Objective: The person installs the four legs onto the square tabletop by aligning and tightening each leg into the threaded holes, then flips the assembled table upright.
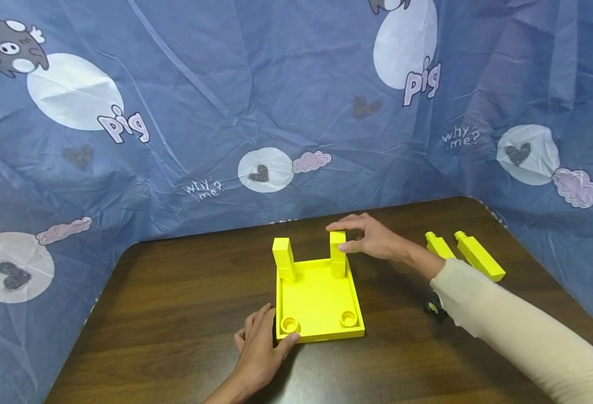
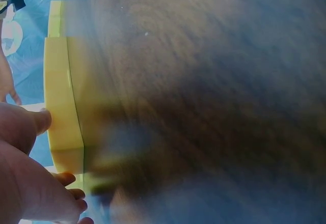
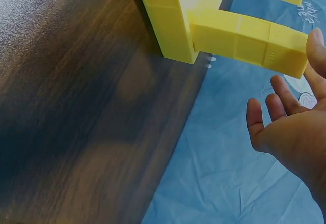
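A yellow square tabletop [image 1: 316, 306] with a raised rim lies underside up on the wooden table. At its back left corner stands one yellow leg [image 1: 283, 255]; another yellow leg [image 1: 338, 258] stands at the back right corner. Round sockets [image 1: 289, 324] show at both front corners. My left hand [image 1: 261, 350] grips the front left corner, thumb at the front edge and fingers along the left side. With thumb and forefinger, my right hand [image 1: 372, 238] pinches the upper end of the back right leg. The right wrist view shows its other fingers spread behind that leg.
Two loose yellow legs, a nearer one [image 1: 440, 246] and a farther one [image 1: 480, 257], lie at the right with knobbed ends pointing away. A small black object [image 1: 435, 308] is partly hidden by the right sleeve. Blue printed cloth [image 1: 200, 112] hangs behind the brown table [image 1: 175, 314].
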### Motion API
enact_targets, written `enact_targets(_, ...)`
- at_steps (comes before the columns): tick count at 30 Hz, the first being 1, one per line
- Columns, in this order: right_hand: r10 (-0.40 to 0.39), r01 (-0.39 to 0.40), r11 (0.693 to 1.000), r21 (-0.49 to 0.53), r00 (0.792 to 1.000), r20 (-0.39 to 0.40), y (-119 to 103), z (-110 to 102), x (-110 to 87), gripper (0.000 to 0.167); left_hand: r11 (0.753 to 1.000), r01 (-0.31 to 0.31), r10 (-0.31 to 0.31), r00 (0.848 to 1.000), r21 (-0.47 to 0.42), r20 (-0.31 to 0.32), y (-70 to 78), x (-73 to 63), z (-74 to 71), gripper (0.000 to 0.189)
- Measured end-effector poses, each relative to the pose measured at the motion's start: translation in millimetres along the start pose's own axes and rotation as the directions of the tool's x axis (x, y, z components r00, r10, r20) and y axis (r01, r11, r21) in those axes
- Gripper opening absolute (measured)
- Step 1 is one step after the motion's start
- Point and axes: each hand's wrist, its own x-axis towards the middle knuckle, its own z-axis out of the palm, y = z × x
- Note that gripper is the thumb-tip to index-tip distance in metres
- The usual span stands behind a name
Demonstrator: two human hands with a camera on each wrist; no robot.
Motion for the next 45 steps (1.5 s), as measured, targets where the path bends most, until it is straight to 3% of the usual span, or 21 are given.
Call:
enact_targets(17, 0.03, -0.03, 0.999, 0.016, 0.999, -0.034, 3.8, -17.3, -17.2, 0.055, 1.0, 0.008, -0.008, 1.0, 0.008, 0.005, -0.2, -0.4, 0.4, 0.064)
enact_targets(34, 0.05, -0.058, 0.992, -0.116, 0.997, -0.066, 26.7, -33.5, -46.8, 0.056, 1.0, -0.001, 0.001, 1.0, 0.013, -0.006, -1.1, 0.5, 0.4, 0.064)
enact_targets(45, 0.089, -0.098, 0.984, -0.15, 0.994, -0.064, 36.1, -44.5, -68.1, 0.057, 1.0, 0.012, -0.012, 1.0, 0.014, 0.001, 0.9, 0.5, 0.2, 0.063)
